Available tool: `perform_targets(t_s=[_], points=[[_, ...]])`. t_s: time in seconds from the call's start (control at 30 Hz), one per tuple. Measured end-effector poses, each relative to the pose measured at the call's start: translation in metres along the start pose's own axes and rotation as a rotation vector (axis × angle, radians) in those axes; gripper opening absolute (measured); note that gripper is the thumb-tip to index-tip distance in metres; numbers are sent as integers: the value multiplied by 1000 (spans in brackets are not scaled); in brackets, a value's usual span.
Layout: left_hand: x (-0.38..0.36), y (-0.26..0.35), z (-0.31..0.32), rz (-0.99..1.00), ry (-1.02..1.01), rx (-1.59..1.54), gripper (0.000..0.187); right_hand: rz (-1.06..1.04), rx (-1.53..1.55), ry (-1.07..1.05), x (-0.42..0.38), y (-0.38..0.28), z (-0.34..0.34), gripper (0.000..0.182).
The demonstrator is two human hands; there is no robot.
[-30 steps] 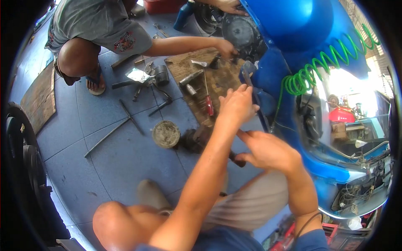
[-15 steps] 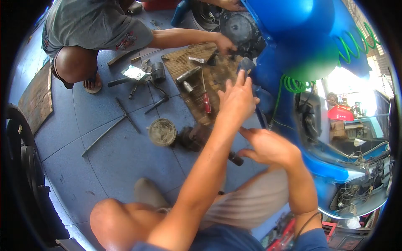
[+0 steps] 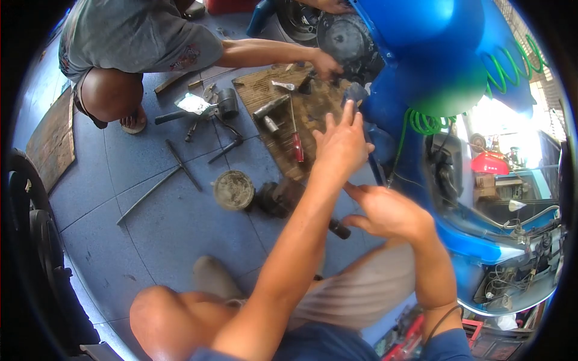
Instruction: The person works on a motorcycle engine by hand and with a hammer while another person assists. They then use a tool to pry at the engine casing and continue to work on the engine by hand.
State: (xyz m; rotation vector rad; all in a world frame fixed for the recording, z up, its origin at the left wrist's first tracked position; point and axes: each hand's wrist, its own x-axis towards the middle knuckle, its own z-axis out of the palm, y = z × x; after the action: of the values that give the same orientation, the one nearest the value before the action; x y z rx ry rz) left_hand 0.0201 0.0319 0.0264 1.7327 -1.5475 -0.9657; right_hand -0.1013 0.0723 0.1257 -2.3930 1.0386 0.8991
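My left hand (image 3: 343, 142) is stretched out palm down with its fingers spread, beside the blue scooter body (image 3: 415, 78) and over the right edge of a wooden board (image 3: 271, 129). Lower and to the right, my right hand (image 3: 388, 210) has its thumb and fingers apart, with nothing visible between them. A dark, greasy part (image 3: 280, 198) lies on the floor left of my right hand. On the board are a red-handled screwdriver (image 3: 297, 147) and a metal T-shaped tool (image 3: 271, 107).
A co-worker (image 3: 138, 42) bends in from the upper left, one hand (image 3: 326, 63) near the round engine cover (image 3: 341, 37). Pliers, a hammer (image 3: 227, 103), metal rods (image 3: 150, 194) and a round tin (image 3: 233, 190) lie on the tiles. A green coiled hose (image 3: 424, 122) hangs right.
The co-worker's head and torso have shifted slightly to the right. My hands have hardly moved.
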Motion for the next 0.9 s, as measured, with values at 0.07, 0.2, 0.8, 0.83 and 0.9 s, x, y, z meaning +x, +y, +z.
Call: perform_targets(t_s=[0.07,0.2,0.8,0.83,0.9], points=[[1,0,1,-3,2,-4,78,1,-1,-6,0,1,0,75],[2,-1,-1,-9,-17,-2,78,3,4,13,1,2,1,75],[2,-3,0,-4,-2,-32,77,14,11,-15,6,-2,-1,77],[2,-3,0,-4,-3,-33,77,9,11,-11,7,0,-1,77],[2,-3,0,-2,5,-33,77,4,11,-6,8,-1,-1,76]])
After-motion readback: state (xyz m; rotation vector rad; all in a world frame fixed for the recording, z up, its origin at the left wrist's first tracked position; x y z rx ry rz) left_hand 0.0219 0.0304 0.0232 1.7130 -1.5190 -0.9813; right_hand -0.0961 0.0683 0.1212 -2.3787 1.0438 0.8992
